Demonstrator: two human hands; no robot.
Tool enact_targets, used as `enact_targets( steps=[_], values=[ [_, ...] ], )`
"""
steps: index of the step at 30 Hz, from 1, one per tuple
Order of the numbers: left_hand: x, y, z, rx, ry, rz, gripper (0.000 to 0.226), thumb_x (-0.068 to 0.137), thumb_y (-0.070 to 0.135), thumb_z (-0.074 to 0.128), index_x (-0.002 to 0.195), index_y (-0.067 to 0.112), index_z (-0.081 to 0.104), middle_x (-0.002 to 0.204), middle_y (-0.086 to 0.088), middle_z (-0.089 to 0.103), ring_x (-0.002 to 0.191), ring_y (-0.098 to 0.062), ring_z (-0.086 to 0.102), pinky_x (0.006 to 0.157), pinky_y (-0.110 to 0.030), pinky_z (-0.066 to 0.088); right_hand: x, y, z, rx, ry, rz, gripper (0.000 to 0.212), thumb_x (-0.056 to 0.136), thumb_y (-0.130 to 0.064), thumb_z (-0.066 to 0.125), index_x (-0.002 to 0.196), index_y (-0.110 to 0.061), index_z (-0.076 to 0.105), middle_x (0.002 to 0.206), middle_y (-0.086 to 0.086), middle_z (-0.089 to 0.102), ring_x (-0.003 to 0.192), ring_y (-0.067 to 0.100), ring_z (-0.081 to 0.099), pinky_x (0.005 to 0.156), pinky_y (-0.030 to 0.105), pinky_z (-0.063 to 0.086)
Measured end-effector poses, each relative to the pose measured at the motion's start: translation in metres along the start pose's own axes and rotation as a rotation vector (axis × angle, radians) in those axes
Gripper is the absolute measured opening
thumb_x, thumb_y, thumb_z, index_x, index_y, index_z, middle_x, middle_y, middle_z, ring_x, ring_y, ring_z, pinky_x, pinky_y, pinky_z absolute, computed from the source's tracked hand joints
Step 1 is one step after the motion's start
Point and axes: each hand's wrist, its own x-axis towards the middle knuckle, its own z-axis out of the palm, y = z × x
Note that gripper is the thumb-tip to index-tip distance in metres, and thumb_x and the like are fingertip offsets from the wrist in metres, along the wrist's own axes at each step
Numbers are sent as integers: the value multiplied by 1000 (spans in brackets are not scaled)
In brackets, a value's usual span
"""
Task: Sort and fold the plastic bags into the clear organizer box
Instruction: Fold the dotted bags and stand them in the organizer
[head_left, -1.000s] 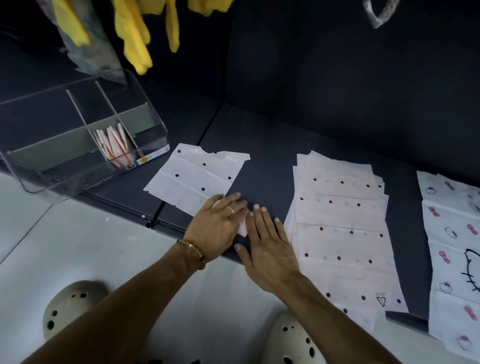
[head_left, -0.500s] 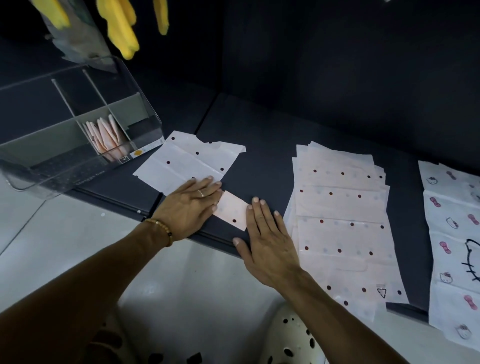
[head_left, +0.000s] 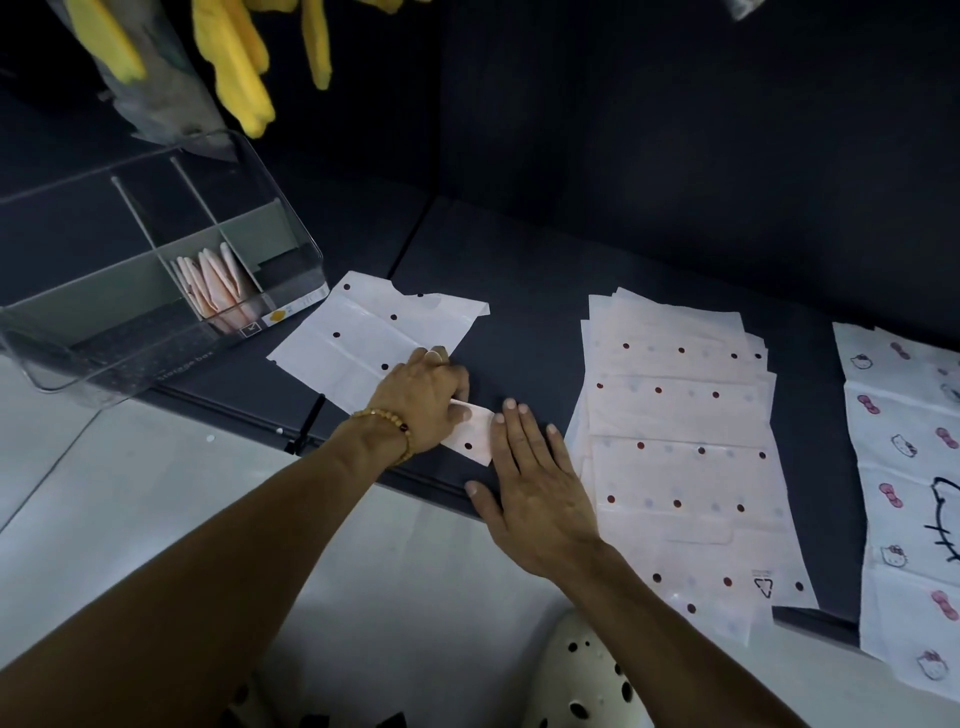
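We're at the dark table (head_left: 519, 291), midway through a fold. Our left hand (head_left: 423, 397) curls down over the near end of a small folded bag (head_left: 475, 434), a pale strip with one dark dot showing, thumb and fingers pinching its edge, most likely so the layers don't spring apart. Our right hand (head_left: 535, 483) lies flat and spread beside it, fingertips pressing the strip's right edge into the table; we judge that's to sharpen the crease and keep the slippery plastic from sliding.

Under our left hand lies a white dotted bag (head_left: 363, 338), opened flat and close to the fold, so it looks like the next one in line. To the right, a stack of dotted bags (head_left: 680, 431) sits squared up, well within reach of the right hand. Further right runs a strip of cartoon-cat bags (head_left: 904, 467), kept apart from the dotted ones, which fits the sorting.

The clear organizer box (head_left: 291, 244) stands at the table's left end, just beside the white bag. One compartment near its middle holds upright folded pink bags (head_left: 210, 283), packed on edge so more fit; the neighbouring compartments look unfilled. Yellow cloth (head_left: 239, 67) hangs above the box.

We judge the strip needs another fold or two before going in.
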Motion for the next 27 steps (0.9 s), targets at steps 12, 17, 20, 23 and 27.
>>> enact_targets(
  steps=[12,17,20,23,27],
  values=[
    [-52,-28,-45,-837,157,-147,6,85,13,68,81,18,66,83,4,68,78,-8,64,61,-14,51,53,-26,-91,581,97,-25,17,95,-16,55,100,-15,72,89,-4,71,81,10,63,72,31,54],
    [-65,-59,-73,-1024,321,-182,10,84,6,68,79,15,67,80,0,70,72,-9,65,62,-18,51,92,-61,-115,675,99,-76,8,88,-21,67,83,-23,73,67,-20,64,68,-3,61,58,15,50],
    [-64,-85,-89,-1034,434,-212,7,83,7,69,80,13,67,77,-3,70,71,-15,65,62,-24,54,119,-88,-126,792,44,-120,24,93,-29,60,73,-19,70,65,-8,65,58,5,60,55,28,52],
    [-59,-96,-99,-1027,442,-202,7,82,8,70,79,14,68,75,-5,70,70,-16,66,62,-29,55,135,-99,-129,854,32,-137,16,90,-27,64,76,-25,72,69,-6,68,56,3,58,51,24,47],
    [-49,-126,-116,-729,467,-188,6,82,20,72,85,18,68,80,5,69,72,-10,63,66,-25,55,163,-109,-126,789,120,-91,17,87,-18,65,72,-25,70,65,-11,65,55,1,56,48,15,42]
  ],
)
